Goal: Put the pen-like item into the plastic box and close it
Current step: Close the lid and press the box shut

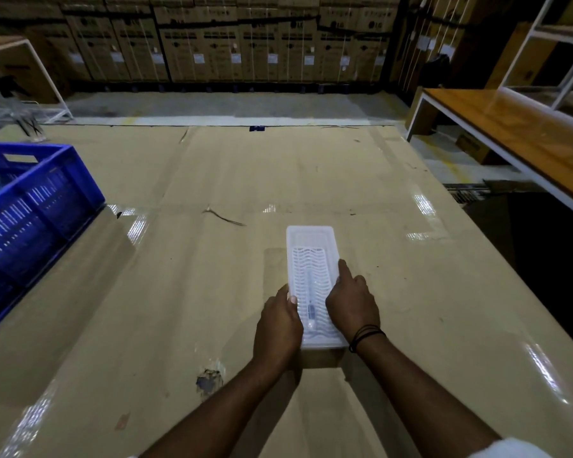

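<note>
A long white translucent plastic box [311, 246] lies on the cardboard-covered table, its length running away from me. Its top has a wavy slotted pattern. The pen-like item [311, 305] shows through the plastic inside the near half, lying lengthwise. My left hand [278, 328] grips the box's left side near its near end, thumb on top. My right hand [353, 302] presses on the right side, its index finger stretched forward along the right edge. Whether the lid is fully seated I cannot tell.
A blue slotted crate [37, 200] stands at the table's left edge. The cardboard surface [212, 180] stretches ahead. A wooden bench with a white frame [516, 133] is at the right. Stacked cartons [245, 38] line the back wall.
</note>
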